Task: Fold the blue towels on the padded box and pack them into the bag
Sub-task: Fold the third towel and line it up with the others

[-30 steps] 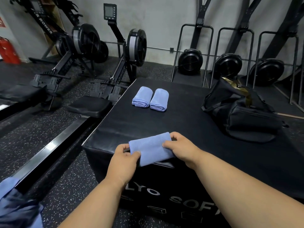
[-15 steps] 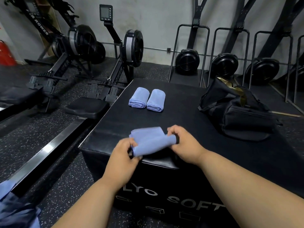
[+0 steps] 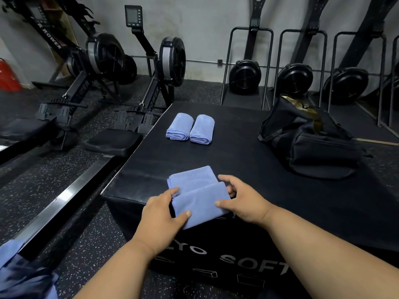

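the third blue towel point(image 3: 197, 196) lies at the near edge of the padded box point(image 3: 269, 180), partly folded, its near flap doubled over toward the far half and overhanging the box's front lip a little. the left hand point(image 3: 160, 217) grips the towel's left end, thumb on top and fingers curled under the edge; the right hand point(image 3: 241, 201) pinches the right end of the same fold, thumb pressed on top and fingers tucked in at the crease. two finished towels point(image 3: 190, 129) sit side by side, touching, farther back on the box, and the black bag point(image 3: 306, 137) rests on the right side with its mouth gaping open. to do this fold well, it seems wise to keep both ends level so the hemmed edges meet squarely, slide the bundle back from the lip so nothing droops off, then press the crease flat with open palms before rolling it over once more. matching the shape of the two finished ones should make them stack neatly in the bag. a lopsided pull would likely skew the layers.
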Motion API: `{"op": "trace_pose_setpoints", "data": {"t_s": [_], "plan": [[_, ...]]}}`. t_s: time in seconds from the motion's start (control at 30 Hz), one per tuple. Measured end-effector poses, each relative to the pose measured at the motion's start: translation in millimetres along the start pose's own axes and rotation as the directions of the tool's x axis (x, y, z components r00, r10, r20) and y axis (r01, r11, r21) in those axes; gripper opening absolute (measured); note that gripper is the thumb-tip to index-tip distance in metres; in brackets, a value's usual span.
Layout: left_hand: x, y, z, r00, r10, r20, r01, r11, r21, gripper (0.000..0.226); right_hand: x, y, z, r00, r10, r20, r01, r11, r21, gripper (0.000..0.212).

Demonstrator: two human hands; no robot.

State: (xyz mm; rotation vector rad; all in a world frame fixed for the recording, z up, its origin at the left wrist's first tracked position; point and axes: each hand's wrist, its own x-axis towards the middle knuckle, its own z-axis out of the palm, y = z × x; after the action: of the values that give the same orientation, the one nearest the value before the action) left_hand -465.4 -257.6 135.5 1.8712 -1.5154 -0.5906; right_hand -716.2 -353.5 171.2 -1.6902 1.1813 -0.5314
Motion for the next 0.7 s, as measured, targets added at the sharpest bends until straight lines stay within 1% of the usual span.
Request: {"op": "trace_pose_setpoints", "data": {"t_s": [0.03, 0.07, 0.1, 0.13, 0.17, 0.2, 0.23, 0.3, 0.33, 0.4, 0.47, 0.53, 0.6, 0.63, 0.7], "plan": [[0, 2, 1, 1.000, 0.000, 0.020, 0.000, 1.000, -0.001, 0.066, -1, -3, -2, 0.999, 0.007, 0.037, -0.007, 1.000, 0.006, 0.056], [1, 4, 2, 0.999, 0.025, 0.033, -0.024, 0.999, -0.021, 0.049, 0, -4, -4, 0.998, 0.006, 0.069, -0.005, 1.000, -0.021, 0.044], [2, 10, 1, 0.998, 0.050, 0.028, -0.049, 0.998, -0.030, 0.027, 3, -8, -5, 0.997, -0.005, 0.081, 0.011, 0.997, -0.073, 0.030], [6, 16, -1, 0.998, 0.054, 0.017, -0.053, 0.997, -0.056, 0.012, 6, -13, -7, 0.998, -0.031, 0.063, 0.040, 0.989, -0.141, 0.019], [11, 23, -5, 0.999, 0.044, -0.020, -0.046, 0.996, -0.082, 0.015, 13, -17, -8, 0.997, -0.081, 0.008, 0.081, 0.978, -0.195, 0.016], [20, 29, -9, 0.996, 0.043, -0.075, -0.052, 0.992, -0.118, 0.018, 22, -21, -11, 0.985, -0.152, -0.080, 0.131, 0.966, -0.221, 0.015], [31, 36, -16, 0.987, 0.066, -0.149, -0.084, 0.990, -0.116, 0.016, 30, -27, -13, 0.958, -0.230, -0.170, 0.191, 0.957, -0.220, 0.016], [53, 53, -30, 0.951, 0.162, -0.263, -0.185, 0.981, -0.065, 0.014, 44, -45, -17, 0.872, -0.372, -0.319, 0.305, 0.922, -0.240, 0.023], [62, 61, -36, 0.934, 0.202, -0.295, -0.227, 0.973, -0.051, 0.017, 47, -56, -19, 0.836, -0.415, -0.358, 0.339, 0.905, -0.259, 0.025], [66, 72, -44, 0.921, 0.236, -0.310, -0.258, 0.966, -0.033, 0.022, 48, -66, -24, 0.801, -0.471, -0.371, 0.377, 0.877, -0.298, 0.029], [52, 67, -42, 0.923, 0.265, -0.280, -0.278, 0.960, -0.007, 0.030, 40, -57, -27, 0.805, -0.496, -0.326, 0.391, 0.857, -0.336, 0.035], [24, 51, -26, 0.952, 0.264, -0.152, -0.264, 0.964, 0.020, 0.031, 22, -33, -26, 0.843, -0.488, -0.226, 0.394, 0.846, -0.359, 0.043], [-4, 35, -5, 0.965, 0.260, 0.017, -0.261, 0.963, 0.071, 0.028, 2, -2, -27, 0.898, -0.423, -0.121, 0.357, 0.861, -0.361, 0.048], [-14, 32, 5, 0.963, 0.258, 0.075, -0.264, 0.961, 0.085, 0.026, -6, 12, -27, 0.924, -0.372, -0.085, 0.320, 0.876, -0.362, 0.048], [-23, 35, 18, 0.956, 0.276, 0.098, -0.284, 0.954, 0.090, 0.025, -20, 34, -32, 0.961, -0.270, -0.064, 0.234, 0.913, -0.334, 0.045]]}}
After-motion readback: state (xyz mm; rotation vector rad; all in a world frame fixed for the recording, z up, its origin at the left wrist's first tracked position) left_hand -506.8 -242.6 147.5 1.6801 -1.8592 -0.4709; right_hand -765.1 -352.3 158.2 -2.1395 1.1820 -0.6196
